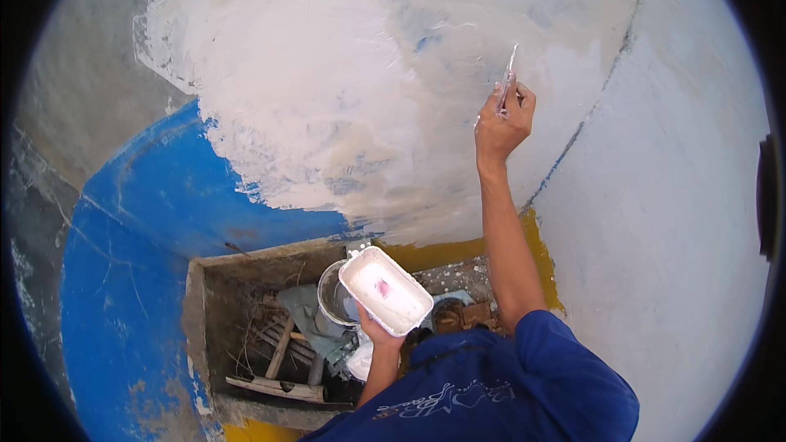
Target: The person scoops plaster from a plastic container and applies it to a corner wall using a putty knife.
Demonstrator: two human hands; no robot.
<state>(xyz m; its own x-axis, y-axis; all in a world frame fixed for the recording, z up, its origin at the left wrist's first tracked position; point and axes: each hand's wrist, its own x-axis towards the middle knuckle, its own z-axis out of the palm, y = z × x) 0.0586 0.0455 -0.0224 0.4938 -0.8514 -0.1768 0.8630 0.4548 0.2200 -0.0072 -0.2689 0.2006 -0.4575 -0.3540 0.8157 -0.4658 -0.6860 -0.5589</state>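
My right hand, raised against the upper wall, is closed round a putty knife. Its blade shows nearly edge-on and carries white paste; some paste is smeared on my fingers. Whether the blade touches the wall I cannot tell. Lower down, my left hand grips a white rectangular tub from underneath and the side. White putty coats the inside of the tub, with a pinkish-red spot in it. The wall before me wears an uneven layer of white and beige putty over blue paint.
Blue paint stays bare at the left, beside grey concrete. A dark crack runs down the corner at right. Below, a concrete trough holds sticks and wood pieces, cloth and a round bucket behind the tub.
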